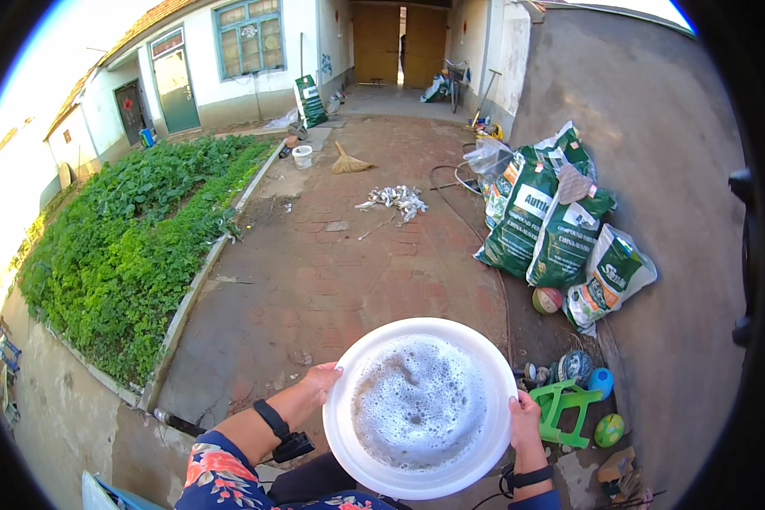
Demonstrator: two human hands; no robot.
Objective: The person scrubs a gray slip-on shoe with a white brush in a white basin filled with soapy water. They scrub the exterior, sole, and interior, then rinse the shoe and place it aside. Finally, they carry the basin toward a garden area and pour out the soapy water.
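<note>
A round white plastic basin (pixel 343 426) is held up in front of my body, above the brick-paved yard. Grey, foamy soapy water (pixel 421 401) fills its bottom, with bubbles across most of the surface. My left hand (pixel 322 380) grips the basin's rim at its left side, thumb on top. At the right side of the rim, my right hand (pixel 524 417) holds on in the same way. The fingers under the rim are hidden on both sides. Each forearm wears a black strap.
Stuffed green-and-white feed sacks (pixel 516 217) lean against the right wall. Nearer are a green plastic stool (pixel 564 414) and several balls (pixel 601 381). White scraps (pixel 398 201) and a straw broom (pixel 350 160) lie ahead. A curb (pixel 191 303) edges the leafy garden bed (pixel 121 261) on the left.
</note>
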